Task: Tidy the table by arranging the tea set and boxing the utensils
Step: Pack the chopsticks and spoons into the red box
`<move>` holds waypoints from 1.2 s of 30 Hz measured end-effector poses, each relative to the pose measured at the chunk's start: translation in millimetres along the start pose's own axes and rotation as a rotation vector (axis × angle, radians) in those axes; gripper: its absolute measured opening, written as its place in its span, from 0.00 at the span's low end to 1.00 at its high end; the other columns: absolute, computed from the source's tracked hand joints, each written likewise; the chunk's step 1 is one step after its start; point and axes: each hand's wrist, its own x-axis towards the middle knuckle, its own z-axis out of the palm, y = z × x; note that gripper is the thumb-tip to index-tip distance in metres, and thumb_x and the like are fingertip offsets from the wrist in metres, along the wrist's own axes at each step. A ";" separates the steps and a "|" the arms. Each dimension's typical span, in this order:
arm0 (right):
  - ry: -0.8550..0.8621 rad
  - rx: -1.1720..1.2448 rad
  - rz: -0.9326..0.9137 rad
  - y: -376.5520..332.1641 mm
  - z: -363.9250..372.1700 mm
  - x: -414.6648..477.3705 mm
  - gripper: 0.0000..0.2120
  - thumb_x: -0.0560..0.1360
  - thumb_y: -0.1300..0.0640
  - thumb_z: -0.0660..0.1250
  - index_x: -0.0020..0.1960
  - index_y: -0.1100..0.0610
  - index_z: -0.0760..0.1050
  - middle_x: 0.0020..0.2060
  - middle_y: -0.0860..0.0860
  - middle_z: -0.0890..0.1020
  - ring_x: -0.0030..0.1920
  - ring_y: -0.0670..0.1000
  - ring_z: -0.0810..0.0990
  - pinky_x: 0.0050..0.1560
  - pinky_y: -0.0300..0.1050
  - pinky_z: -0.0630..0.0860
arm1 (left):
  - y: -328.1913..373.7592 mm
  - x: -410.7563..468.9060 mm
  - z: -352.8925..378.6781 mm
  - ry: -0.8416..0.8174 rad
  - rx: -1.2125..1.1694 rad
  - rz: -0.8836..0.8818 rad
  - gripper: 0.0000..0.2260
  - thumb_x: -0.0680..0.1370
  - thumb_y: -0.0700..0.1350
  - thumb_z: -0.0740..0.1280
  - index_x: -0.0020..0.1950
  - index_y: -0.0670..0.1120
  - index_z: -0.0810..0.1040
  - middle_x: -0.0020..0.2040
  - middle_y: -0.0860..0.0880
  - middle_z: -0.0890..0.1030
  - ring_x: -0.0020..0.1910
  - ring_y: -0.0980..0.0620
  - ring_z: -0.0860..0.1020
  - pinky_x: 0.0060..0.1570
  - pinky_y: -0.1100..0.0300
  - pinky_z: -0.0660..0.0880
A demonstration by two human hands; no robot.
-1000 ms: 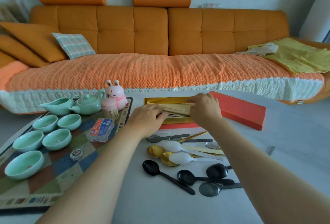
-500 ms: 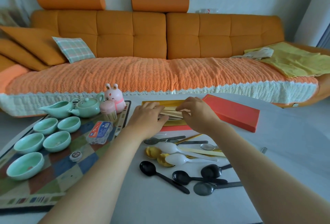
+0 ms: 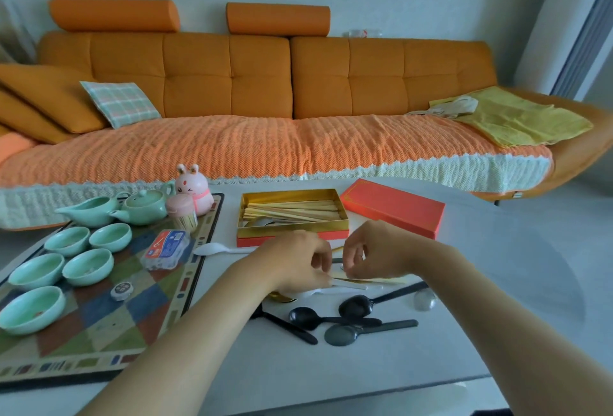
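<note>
An open gold box (image 3: 292, 225) with a red base holds pale sticks (image 3: 292, 211); its red lid (image 3: 393, 211) lies to the right. In front of the box my left hand (image 3: 298, 263) and my right hand (image 3: 374, 251) are curled down onto a pile of utensils. The right fingertips pinch a cream stick (image 3: 384, 280). The left hand covers a white spoon (image 3: 348, 286) and a gold one; its grip is hidden. Black spoons (image 3: 331, 317) and a grey spoon (image 3: 341, 334) lie nearer me. The green teapot (image 3: 144, 206), pitcher (image 3: 88, 213) and several cups (image 3: 88, 266) stand on the patterned mat (image 3: 99, 332).
A loose white spoon (image 3: 215, 249) lies at the mat's edge. On the mat are a pink rabbit figure (image 3: 194, 190), a toothpick holder (image 3: 181, 213), a small plastic case (image 3: 166, 248) and a round cap (image 3: 121, 291). An orange sofa (image 3: 265, 150) runs behind the table.
Both hands have left the box and come down toward me onto the utensil pile. The sticks now lie in the box, uncovered. My head has tilted up slightly.
</note>
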 end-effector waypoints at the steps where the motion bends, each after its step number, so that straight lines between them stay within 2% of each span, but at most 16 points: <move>1: -0.019 -0.003 0.010 2.3 0.4 -4.5 0.04 0.68 0.51 0.69 0.40 0.42 0.82 0.38 0.36 0.83 0.42 0.38 0.81 0.46 0.37 0.78 | 1.0 -1.6 2.3 0.000 0.020 0.011 0.05 0.72 0.56 0.69 0.45 0.57 0.78 0.46 0.59 0.76 0.45 0.58 0.75 0.45 0.55 0.77; 7: 0.012 -0.029 0.050 16.6 3.5 -17.7 0.07 0.71 0.55 0.70 0.43 0.44 0.83 0.39 0.38 0.83 0.43 0.40 0.81 0.48 0.40 0.78 | 0.0 -3.7 12.4 0.116 0.043 0.004 0.01 0.77 0.51 0.68 0.47 0.56 0.79 0.46 0.58 0.76 0.45 0.58 0.74 0.43 0.57 0.75; 13: 0.079 -0.096 0.063 21.2 8.6 -21.5 0.09 0.72 0.53 0.72 0.51 0.44 0.81 0.45 0.38 0.81 0.46 0.40 0.78 0.50 0.42 0.78 | 0.6 -3.0 16.6 0.133 0.024 0.004 0.03 0.78 0.51 0.67 0.51 0.57 0.78 0.46 0.58 0.76 0.44 0.58 0.73 0.41 0.61 0.73; 19: 0.096 -0.105 0.091 19.7 11.2 -16.8 0.08 0.74 0.54 0.71 0.53 0.45 0.82 0.46 0.40 0.82 0.46 0.41 0.78 0.52 0.42 0.78 | -1.4 -0.3 19.8 0.119 0.008 -0.037 0.14 0.82 0.50 0.62 0.67 0.56 0.76 0.59 0.56 0.76 0.57 0.54 0.75 0.55 0.57 0.73; 21: 0.095 -0.103 0.093 20.5 11.2 -14.5 0.07 0.74 0.54 0.72 0.52 0.45 0.83 0.45 0.40 0.81 0.45 0.40 0.77 0.51 0.40 0.77 | -4.1 1.0 19.0 0.102 0.012 -0.055 0.13 0.82 0.51 0.62 0.65 0.56 0.78 0.57 0.56 0.76 0.57 0.53 0.75 0.55 0.56 0.74; 26: 0.065 -0.064 0.115 24.8 10.2 -11.0 0.05 0.74 0.52 0.72 0.49 0.45 0.82 0.46 0.40 0.81 0.47 0.40 0.78 0.54 0.43 0.76 | -7.1 3.8 17.7 0.109 0.048 -0.069 0.10 0.80 0.52 0.65 0.59 0.58 0.81 0.51 0.57 0.74 0.50 0.54 0.73 0.44 0.57 0.71; 31: 0.117 -0.065 0.081 26.1 5.3 -11.9 0.10 0.80 0.56 0.63 0.53 0.46 0.81 0.48 0.41 0.79 0.45 0.39 0.76 0.48 0.38 0.74 | -6.3 4.5 18.8 0.114 0.046 -0.065 0.12 0.80 0.55 0.65 0.61 0.57 0.80 0.53 0.56 0.77 0.53 0.53 0.74 0.51 0.54 0.74; 33: 0.190 -0.046 0.096 25.8 3.0 -9.7 0.13 0.80 0.58 0.60 0.53 0.45 0.81 0.49 0.43 0.79 0.46 0.43 0.77 0.49 0.42 0.77 | -5.9 4.2 18.1 0.169 0.022 -0.063 0.11 0.80 0.54 0.64 0.60 0.56 0.80 0.54 0.56 0.79 0.52 0.53 0.76 0.51 0.55 0.74; 36: 0.307 0.015 0.099 22.2 -2.0 -3.7 0.14 0.80 0.62 0.59 0.52 0.47 0.81 0.47 0.43 0.77 0.42 0.44 0.77 0.43 0.42 0.76 | -7.7 4.8 11.4 0.303 0.027 -0.065 0.09 0.81 0.51 0.64 0.58 0.55 0.81 0.52 0.56 0.81 0.51 0.53 0.77 0.47 0.56 0.74</move>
